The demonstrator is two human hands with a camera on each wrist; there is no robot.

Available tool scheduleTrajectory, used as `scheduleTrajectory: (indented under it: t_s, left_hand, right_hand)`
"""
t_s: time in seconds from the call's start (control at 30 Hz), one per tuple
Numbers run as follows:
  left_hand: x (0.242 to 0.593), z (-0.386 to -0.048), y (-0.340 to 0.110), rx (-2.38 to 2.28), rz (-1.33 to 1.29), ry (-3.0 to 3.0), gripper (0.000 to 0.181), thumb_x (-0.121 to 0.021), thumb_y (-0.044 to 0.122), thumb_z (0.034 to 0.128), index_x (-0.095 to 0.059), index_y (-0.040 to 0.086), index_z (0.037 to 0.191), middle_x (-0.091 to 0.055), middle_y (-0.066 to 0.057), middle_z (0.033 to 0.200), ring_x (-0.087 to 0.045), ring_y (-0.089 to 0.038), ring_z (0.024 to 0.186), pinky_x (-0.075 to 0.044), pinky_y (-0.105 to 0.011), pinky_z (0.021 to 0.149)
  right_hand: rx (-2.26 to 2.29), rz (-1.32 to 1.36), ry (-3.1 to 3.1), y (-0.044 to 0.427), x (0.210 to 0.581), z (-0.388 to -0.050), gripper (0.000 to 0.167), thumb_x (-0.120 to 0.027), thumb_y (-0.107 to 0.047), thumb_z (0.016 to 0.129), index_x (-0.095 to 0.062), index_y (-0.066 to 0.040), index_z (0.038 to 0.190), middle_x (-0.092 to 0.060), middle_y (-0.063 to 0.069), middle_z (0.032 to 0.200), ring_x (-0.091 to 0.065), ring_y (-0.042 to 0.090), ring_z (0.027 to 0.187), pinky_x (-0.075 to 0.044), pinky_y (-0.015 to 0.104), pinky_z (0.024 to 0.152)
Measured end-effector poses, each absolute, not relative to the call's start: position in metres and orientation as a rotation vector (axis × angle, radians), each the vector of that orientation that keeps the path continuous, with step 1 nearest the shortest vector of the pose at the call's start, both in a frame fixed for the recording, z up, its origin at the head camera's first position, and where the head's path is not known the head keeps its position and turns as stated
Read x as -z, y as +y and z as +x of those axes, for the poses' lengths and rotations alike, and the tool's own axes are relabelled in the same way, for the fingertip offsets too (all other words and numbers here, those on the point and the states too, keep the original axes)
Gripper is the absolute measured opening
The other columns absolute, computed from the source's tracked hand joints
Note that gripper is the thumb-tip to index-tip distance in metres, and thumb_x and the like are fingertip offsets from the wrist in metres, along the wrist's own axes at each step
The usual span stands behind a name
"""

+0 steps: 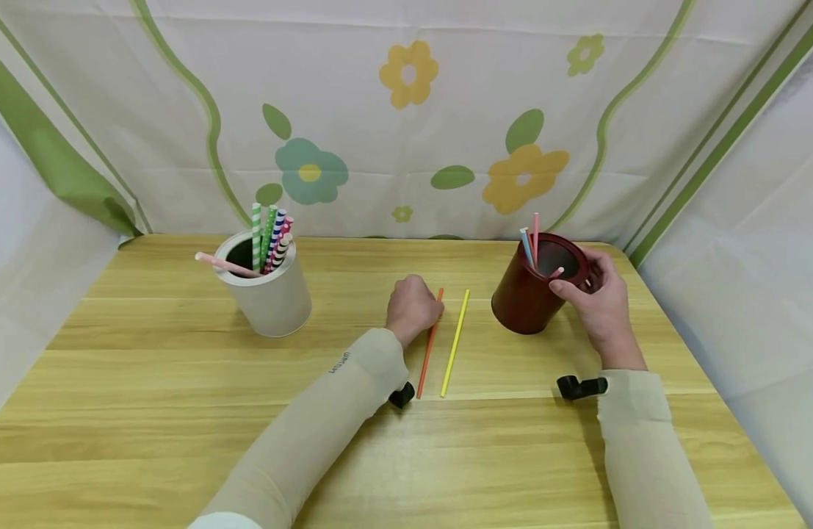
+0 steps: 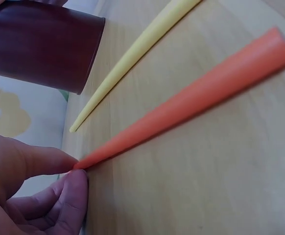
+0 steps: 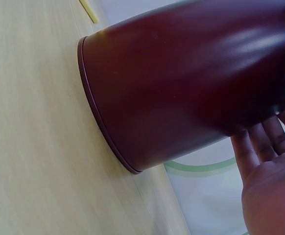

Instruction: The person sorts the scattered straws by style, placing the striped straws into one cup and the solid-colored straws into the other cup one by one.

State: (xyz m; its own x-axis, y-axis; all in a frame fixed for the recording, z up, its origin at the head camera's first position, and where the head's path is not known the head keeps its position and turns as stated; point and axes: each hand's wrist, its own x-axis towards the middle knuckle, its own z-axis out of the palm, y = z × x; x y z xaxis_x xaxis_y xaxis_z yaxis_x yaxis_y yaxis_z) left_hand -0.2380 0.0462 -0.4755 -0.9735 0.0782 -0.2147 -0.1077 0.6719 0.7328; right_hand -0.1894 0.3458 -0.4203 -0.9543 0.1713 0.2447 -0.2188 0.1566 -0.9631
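My left hand (image 1: 413,307) pinches the far end of an orange-red straw (image 1: 428,355) between thumb and finger. In the left wrist view that straw (image 2: 191,105) lies along the wooden table. To its right, roughly parallel, is a yellow straw (image 1: 455,345) that neither hand touches. My right hand (image 1: 606,312) holds a dark red cylindrical cup (image 1: 521,297) at its right side, thumb by the rim and fingers round the wall. Several straws, among them a pink straw (image 1: 535,235) and a blue straw (image 1: 526,248), stand in this cup. The right wrist view shows its wall (image 3: 181,83).
At the left stands a white cup (image 1: 277,305) with several striped and dotted straws; a pink straw (image 1: 224,265) leans out over its rim. Behind the wooden table (image 1: 148,397) hangs a flowered curtain (image 1: 353,95), with white cloth (image 1: 763,220) at the right side.
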Motion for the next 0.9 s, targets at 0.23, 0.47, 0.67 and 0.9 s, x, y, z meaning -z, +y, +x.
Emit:
scheduleTrajectory:
  t_s: [0.23, 0.47, 0.67, 0.9]
  left_hand:
    - [0.427, -0.208, 0.042, -1.323, -0.126, 2.600, 0.014, -0.080, 0.014, 0.0954, -0.082, 0.006, 0.084, -0.078, -0.006, 0.088, -0.065, -0.017, 0.074, -0.052, -0.027, 0.066]
    - [0.430, -0.208, 0.036, -1.507, -0.192, 2.443, 0.010, -0.080, 0.014, 0.0962, -0.080, 0.004, 0.094, -0.078, -0.008, 0.091, -0.066, -0.013, 0.071, -0.053, -0.023, 0.065]
    - [0.436, -0.208, 0.030, -1.803, -0.262, 2.233, 0.012, -0.075, 0.010, 0.0986, -0.078, -0.001, 0.105, -0.078, -0.012, 0.097, -0.074, -0.014, 0.070, -0.066, -0.027, 0.070]
    - [0.444, -0.209, 0.023, -2.122, -0.323, 1.941, 0.019, -0.072, 0.008, 0.1011, -0.076, -0.005, 0.114, -0.076, -0.012, 0.092, -0.073, -0.014, 0.076, -0.068, -0.031, 0.076]
  right_hand:
    - [-1.856, 0.024, -2.159, 0.348, 0.421, -0.190, 0.057, -0.082, 0.004, 0.090, -0.060, -0.015, 0.139, -0.063, -0.009, 0.127, -0.059, 0.005, 0.117, -0.051, 0.006, 0.092]
    - [-1.871, 0.036, -2.144, 0.346, 0.420, -0.188, 0.056, -0.081, 0.004, 0.090, -0.060, -0.015, 0.138, -0.064, -0.009, 0.128, -0.059, 0.005, 0.117, -0.051, 0.007, 0.092]
    - [-1.872, 0.041, -2.145, 0.345, 0.419, -0.187, 0.056, -0.081, 0.004, 0.091, -0.060, -0.015, 0.139, -0.064, -0.009, 0.128, -0.059, 0.005, 0.117, -0.051, 0.007, 0.092]
    - [-1.887, 0.045, -2.135, 0.345, 0.419, -0.188, 0.055, -0.081, 0.004, 0.091, -0.060, -0.015, 0.138, -0.064, -0.009, 0.127, -0.059, 0.005, 0.117, -0.051, 0.007, 0.092]
